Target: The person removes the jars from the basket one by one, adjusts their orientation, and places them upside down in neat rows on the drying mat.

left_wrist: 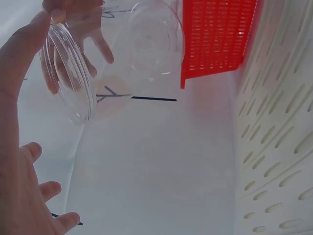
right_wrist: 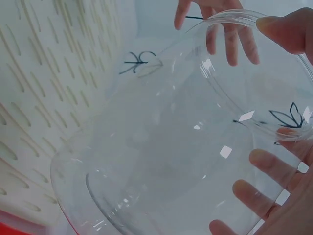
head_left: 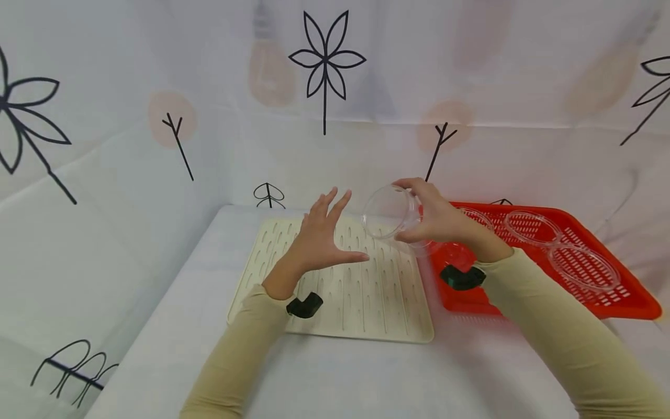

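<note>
We are holding a clear round plastic bowl in our right hand, lifted above the right edge of the cream slotted drying mat that is lying on the white cloth-covered table. The bowl is tipped on its side, so its axis is running roughly level, left to right, with the open rim facing our left hand. Our right fingers are curling round the rim; the thumb is pinching the upper edge and the other fingers are lying under the wall, as the right wrist view is showing through the clear plastic.

Our left hand is hanging just left of the bowl, near it but not touching, palm turned toward the rim, fingers straight and spread, thumb pointing right. It is holding nothing. In the left wrist view the bowl is showing edge-on beyond the left thumb, a gap between them.

So the bowl is lying right of the left hand, and the right hand is the one clamped on it; the two hands are apart.

Near the table's right edge a red perforated plastic tray is sitting just beside the mat, carrying several more clear round dishes. A white sheet printed with black flowers is hanging behind.
</note>
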`<state>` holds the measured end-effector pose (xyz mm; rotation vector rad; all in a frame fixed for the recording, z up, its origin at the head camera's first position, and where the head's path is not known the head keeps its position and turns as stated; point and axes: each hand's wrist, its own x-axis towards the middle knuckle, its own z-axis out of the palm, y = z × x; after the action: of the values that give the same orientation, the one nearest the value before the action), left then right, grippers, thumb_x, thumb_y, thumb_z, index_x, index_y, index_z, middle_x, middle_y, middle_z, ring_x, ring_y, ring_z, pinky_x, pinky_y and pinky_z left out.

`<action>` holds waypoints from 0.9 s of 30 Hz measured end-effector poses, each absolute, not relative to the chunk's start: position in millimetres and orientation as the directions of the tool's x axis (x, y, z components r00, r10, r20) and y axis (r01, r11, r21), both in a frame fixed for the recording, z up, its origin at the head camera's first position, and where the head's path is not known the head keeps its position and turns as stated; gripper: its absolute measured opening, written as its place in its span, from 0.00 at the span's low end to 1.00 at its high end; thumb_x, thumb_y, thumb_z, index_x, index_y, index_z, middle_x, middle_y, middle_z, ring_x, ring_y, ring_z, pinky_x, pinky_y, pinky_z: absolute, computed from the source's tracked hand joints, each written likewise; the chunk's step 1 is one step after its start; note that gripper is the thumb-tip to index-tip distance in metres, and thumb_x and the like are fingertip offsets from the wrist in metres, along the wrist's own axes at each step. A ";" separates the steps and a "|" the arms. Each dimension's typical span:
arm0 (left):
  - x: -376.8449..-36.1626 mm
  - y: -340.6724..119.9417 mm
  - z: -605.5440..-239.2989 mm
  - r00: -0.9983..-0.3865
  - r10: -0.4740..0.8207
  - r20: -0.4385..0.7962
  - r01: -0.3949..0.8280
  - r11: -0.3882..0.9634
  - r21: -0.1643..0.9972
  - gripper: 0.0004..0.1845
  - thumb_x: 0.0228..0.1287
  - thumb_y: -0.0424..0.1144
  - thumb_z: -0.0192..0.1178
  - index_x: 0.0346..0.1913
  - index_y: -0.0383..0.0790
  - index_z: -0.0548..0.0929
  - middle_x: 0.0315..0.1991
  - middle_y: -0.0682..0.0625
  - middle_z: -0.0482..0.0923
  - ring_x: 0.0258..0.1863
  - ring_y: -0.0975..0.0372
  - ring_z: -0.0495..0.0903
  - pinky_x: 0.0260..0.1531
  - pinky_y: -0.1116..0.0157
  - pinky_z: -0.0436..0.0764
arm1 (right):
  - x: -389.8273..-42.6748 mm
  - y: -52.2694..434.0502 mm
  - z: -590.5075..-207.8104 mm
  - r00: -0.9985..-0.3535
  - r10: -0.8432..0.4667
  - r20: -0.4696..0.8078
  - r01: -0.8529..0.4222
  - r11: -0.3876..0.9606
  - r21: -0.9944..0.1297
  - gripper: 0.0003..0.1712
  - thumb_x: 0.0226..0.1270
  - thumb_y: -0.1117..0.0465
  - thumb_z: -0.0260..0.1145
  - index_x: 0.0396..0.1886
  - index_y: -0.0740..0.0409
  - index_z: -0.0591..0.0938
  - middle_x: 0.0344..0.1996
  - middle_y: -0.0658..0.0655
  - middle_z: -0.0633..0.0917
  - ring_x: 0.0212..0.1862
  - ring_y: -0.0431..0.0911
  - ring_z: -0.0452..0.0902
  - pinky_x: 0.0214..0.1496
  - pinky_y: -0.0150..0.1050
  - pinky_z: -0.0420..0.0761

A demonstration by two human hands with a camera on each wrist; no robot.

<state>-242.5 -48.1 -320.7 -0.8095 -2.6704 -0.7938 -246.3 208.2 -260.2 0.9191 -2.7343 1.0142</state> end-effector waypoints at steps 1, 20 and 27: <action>-242.8 -47.0 -320.6 -0.813 0.444 0.377 0.578 0.689 0.437 0.62 0.39 0.69 0.66 0.73 0.62 0.39 0.74 0.56 0.32 0.71 0.53 0.35 0.60 0.37 0.48 | -246.6 207.2 -260.8 -0.809 -0.516 0.280 -0.574 0.596 -0.561 0.48 0.42 0.63 0.76 0.64 0.59 0.62 0.56 0.61 0.66 0.55 0.57 0.57 0.43 0.58 0.76; -248.4 -35.7 -321.1 -0.767 0.452 0.456 0.642 0.531 0.553 0.62 0.38 0.60 0.73 0.73 0.59 0.43 0.71 0.53 0.44 0.69 0.58 0.46 0.57 0.48 0.66 | -251.4 189.2 -271.3 -0.754 -0.586 0.296 -0.644 0.574 -0.505 0.47 0.41 0.61 0.78 0.63 0.58 0.64 0.57 0.58 0.68 0.54 0.55 0.59 0.47 0.56 0.73; -249.8 -33.1 -320.6 -0.752 0.473 0.459 0.656 0.463 0.596 0.59 0.39 0.54 0.75 0.73 0.53 0.49 0.66 0.49 0.53 0.63 0.59 0.56 0.53 0.56 0.72 | -252.0 185.7 -275.0 -0.755 -0.598 0.269 -0.641 0.586 -0.496 0.49 0.40 0.58 0.78 0.63 0.56 0.64 0.57 0.58 0.68 0.53 0.54 0.59 0.47 0.54 0.74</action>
<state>-249.8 -33.1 -320.6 -0.9759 -2.4842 -1.1627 -252.0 185.7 -275.0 1.0686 -2.7318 0.9005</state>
